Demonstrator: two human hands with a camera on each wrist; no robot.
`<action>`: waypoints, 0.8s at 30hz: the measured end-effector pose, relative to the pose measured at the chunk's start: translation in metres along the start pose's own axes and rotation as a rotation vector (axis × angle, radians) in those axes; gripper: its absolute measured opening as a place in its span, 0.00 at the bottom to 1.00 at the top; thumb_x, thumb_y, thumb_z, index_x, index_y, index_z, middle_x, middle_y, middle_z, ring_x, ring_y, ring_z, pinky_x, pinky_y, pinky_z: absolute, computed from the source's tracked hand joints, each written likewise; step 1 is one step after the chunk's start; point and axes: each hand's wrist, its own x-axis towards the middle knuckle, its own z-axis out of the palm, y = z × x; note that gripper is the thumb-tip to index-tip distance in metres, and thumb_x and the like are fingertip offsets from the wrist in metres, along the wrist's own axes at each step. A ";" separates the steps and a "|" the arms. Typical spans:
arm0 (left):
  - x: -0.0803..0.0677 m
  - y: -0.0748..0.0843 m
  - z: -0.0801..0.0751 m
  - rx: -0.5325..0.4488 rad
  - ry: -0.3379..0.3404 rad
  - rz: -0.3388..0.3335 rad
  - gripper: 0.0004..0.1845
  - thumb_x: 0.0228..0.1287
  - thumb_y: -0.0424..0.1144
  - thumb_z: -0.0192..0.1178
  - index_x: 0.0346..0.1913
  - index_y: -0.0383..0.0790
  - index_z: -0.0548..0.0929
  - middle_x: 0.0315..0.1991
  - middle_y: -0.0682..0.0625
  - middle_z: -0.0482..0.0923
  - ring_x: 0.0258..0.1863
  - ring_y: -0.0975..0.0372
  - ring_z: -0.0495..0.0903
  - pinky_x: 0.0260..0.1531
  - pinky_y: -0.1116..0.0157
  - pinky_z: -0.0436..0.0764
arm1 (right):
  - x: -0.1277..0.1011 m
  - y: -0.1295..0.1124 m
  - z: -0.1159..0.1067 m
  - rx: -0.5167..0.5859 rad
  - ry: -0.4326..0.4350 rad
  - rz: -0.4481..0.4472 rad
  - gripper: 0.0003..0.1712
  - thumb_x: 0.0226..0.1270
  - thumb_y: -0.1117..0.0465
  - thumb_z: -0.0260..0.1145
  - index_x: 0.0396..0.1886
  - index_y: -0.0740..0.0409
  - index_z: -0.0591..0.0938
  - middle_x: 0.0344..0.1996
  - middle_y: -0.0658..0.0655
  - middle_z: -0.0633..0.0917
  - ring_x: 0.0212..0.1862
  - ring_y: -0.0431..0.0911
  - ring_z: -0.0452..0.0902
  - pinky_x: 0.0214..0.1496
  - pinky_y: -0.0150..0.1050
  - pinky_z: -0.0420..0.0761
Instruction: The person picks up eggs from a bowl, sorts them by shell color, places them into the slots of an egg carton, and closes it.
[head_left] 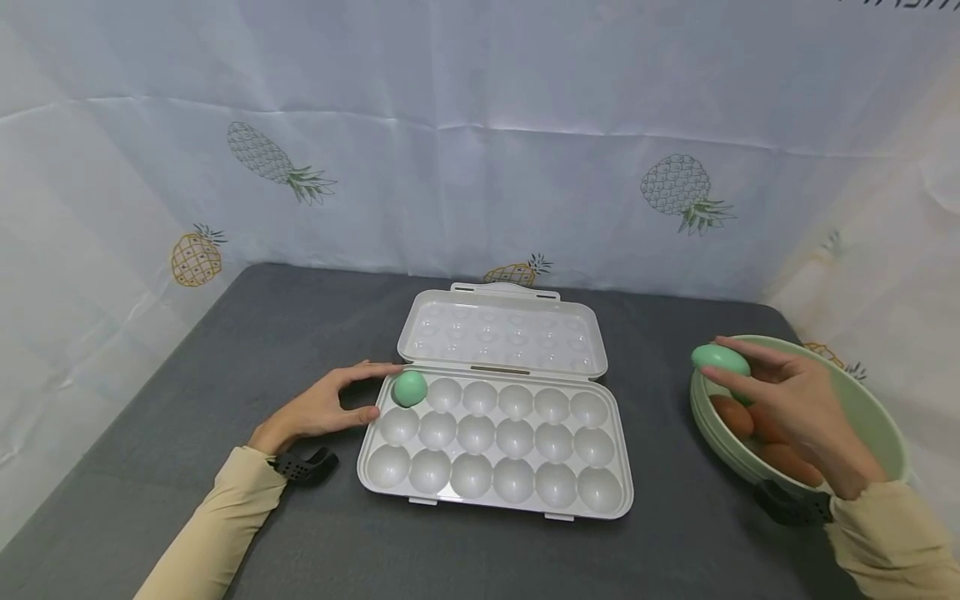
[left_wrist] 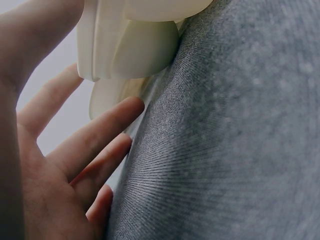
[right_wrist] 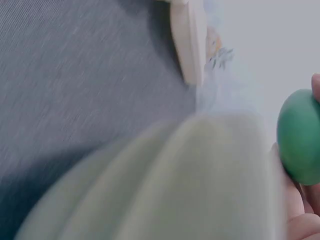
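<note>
A white egg tray (head_left: 495,433) with its lid (head_left: 502,333) swung back lies on the dark table. One green egg (head_left: 410,389) sits in its far left cup. My left hand (head_left: 322,408) rests at the tray's left edge, thumb and fingers spread and straight, also seen beside the tray wall (left_wrist: 87,45) in the left wrist view. Over the rim of a pale green bowl (head_left: 873,408), my right hand (head_left: 806,400) pinches another green egg (head_left: 720,359) between thumb and fingers. Several brown eggs (head_left: 787,464) lie in the bowl, partly hidden by that hand.
A dark grey cloth (head_left: 315,533) covers the table. Behind it hangs a white curtain (head_left: 480,192) printed with pineapples. The bowl stands at the right, apart from the tray.
</note>
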 end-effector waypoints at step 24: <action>0.000 0.000 -0.001 0.021 0.001 0.016 0.33 0.63 0.42 0.72 0.72 0.53 0.76 0.70 0.49 0.77 0.77 0.36 0.61 0.75 0.31 0.52 | 0.029 -0.068 0.068 0.270 -0.101 -0.184 0.28 0.63 0.65 0.76 0.64 0.53 0.83 0.50 0.34 0.87 0.45 0.31 0.87 0.49 0.27 0.85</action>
